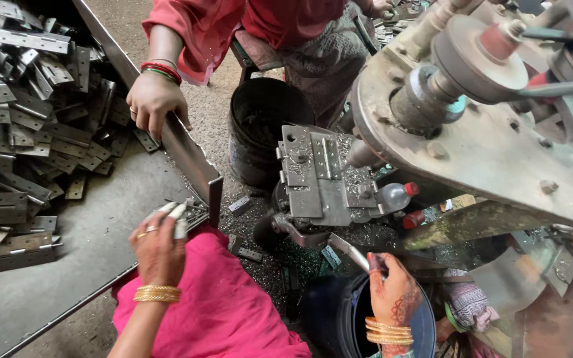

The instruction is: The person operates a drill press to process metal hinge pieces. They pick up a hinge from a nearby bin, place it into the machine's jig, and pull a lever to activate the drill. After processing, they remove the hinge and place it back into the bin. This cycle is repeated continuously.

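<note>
My left hand (158, 246), with gold bangles at the wrist, is shut on a pale metal hinge (175, 215) at the corner of a grey sheet-metal tray (81, 232). My right hand (392, 292), hennaed and bangled, grips the end of a metal lever (353, 252) that runs up to a steel jig (316, 176). A hinge leaf lies flat on that jig, with metal shavings around it. My pink clothing fills the lower middle.
Several steel hinges (28, 119) are heaped on the tray. Another person in red rests a hand (154, 103) on the tray's rim. A black bucket (260, 126) stands behind the jig, another (343, 311) under my right hand. A bulky machine (499, 126) overhangs on the right, with a red-capped bottle (396, 195) beneath.
</note>
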